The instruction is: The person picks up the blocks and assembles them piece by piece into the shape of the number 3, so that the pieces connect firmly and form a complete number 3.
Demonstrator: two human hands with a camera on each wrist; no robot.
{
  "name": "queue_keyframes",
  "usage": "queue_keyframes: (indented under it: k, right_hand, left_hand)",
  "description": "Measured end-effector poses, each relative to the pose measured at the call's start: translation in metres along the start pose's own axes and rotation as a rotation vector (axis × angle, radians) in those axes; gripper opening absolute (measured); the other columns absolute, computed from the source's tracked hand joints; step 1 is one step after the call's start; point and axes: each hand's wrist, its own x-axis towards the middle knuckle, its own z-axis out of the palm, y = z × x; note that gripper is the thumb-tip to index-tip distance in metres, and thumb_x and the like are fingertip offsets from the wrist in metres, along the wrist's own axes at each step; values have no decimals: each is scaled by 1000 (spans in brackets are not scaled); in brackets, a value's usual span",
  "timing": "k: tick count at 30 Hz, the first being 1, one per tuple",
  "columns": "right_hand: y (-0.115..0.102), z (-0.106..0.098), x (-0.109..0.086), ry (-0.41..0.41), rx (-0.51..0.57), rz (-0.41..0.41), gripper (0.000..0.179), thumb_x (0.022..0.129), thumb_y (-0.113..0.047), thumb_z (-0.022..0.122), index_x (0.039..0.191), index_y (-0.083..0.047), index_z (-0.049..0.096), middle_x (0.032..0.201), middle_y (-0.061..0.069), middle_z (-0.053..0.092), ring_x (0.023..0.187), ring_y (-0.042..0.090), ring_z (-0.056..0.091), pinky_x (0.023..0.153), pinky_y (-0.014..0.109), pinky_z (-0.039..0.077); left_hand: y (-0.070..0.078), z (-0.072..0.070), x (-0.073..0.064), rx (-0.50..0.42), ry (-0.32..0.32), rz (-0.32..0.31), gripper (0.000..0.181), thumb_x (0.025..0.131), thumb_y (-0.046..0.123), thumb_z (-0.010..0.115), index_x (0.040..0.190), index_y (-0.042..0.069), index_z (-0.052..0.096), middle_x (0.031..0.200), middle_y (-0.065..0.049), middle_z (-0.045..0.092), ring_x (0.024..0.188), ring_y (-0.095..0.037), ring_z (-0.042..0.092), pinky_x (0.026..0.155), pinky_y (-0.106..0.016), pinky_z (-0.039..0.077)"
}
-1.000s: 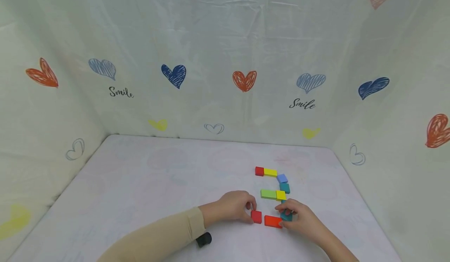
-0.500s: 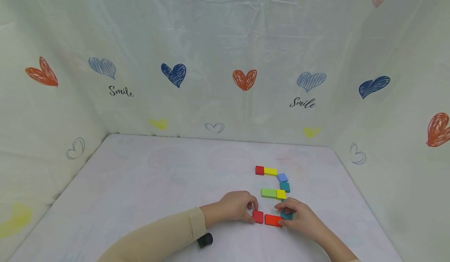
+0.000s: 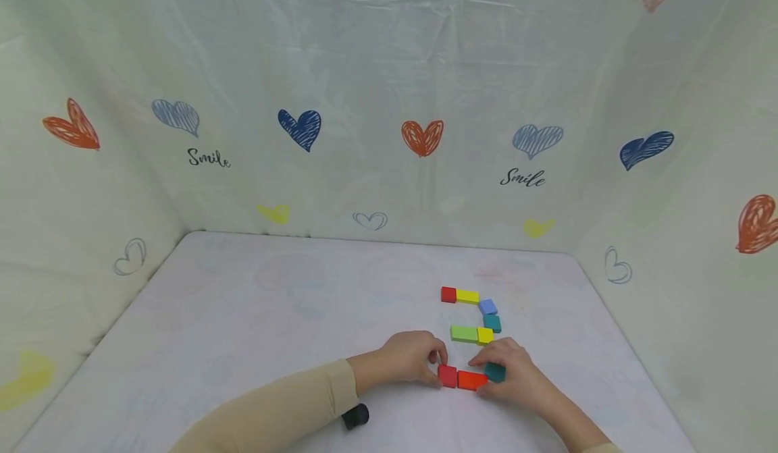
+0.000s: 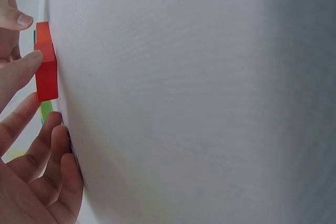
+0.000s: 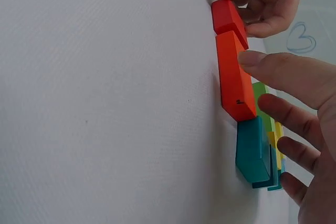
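Note:
In the head view, my left hand [image 3: 410, 357] pinches a small red block [image 3: 447, 376] between thumb and index finger. It stands end to end with a longer orange-red block [image 3: 471, 381]. My right hand [image 3: 516, 375] is beside that orange-red block, its thumb at the near edge and its fingers spread on the far side. In the right wrist view the thumb [image 5: 254, 60] overlaps the orange-red block's top, while the index fingertip is close to its far edge. A teal block [image 5: 252, 148] adjoins the orange-red block's other end, partly hidden by my right hand in the head view.
Farther back, a row of blocks curves round: a dark red one [image 3: 448, 294], a yellow one [image 3: 467, 297], a light blue one [image 3: 488, 306] and a teal one [image 3: 492, 323]. A green block [image 3: 464, 334] touches a yellow square [image 3: 485, 335]. A black cylinder [image 3: 356, 416] lies under my left forearm.
My left hand has slid the red block right, narrowing its gap to the orange-red block. My right hand has shifted slightly left, its fingers moving past the teal block.

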Motion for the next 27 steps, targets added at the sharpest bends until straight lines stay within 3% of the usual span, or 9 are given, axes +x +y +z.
queue_keyframes:
  k: [10,27]
  right_hand:
    - [1,6,6,-11,-61,-9,31,67,-29,89,93,-33,73,89,-22,57,103,16,46,82,42,38]
    - [0,7,8,-40,-50,12,30,67,-25,90,90,-35,73,83,-21,57,96,16,45,73,37,35]
  left_hand:
    - [1,-1,-2,17,10,9,24,76,30,85,94,26,69,76,12,52,69,-3,48,61,-21,41]
    - [1,1,1,26,10,10,25,75,31,85,94,27,69,76,12,52,70,-3,48,61,-21,42]
